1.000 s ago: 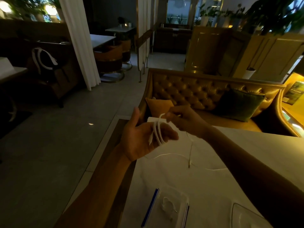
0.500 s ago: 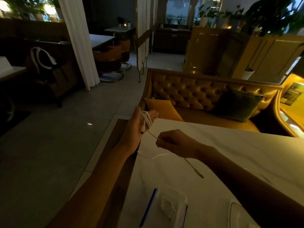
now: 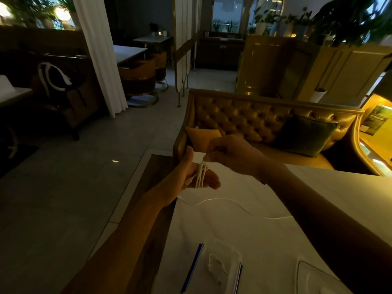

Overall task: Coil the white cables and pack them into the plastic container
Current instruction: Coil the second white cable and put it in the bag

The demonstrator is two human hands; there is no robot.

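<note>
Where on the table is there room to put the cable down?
Bare table lies beyond the right arm, toward the sofa. A smaller patch sits between the loose cable and the container. The near edge is crowded by the container.

Dim restaurant or lounge: tufted gold booth sofa with cushions, several set tables with round chairs, curtain, potted plants.

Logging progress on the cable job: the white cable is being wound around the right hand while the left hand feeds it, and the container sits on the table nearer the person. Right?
Not quite. The head view shows the white cable wound around the left hand, with the right hand feeding it. The container does sit on the table, nearer the person.
</note>
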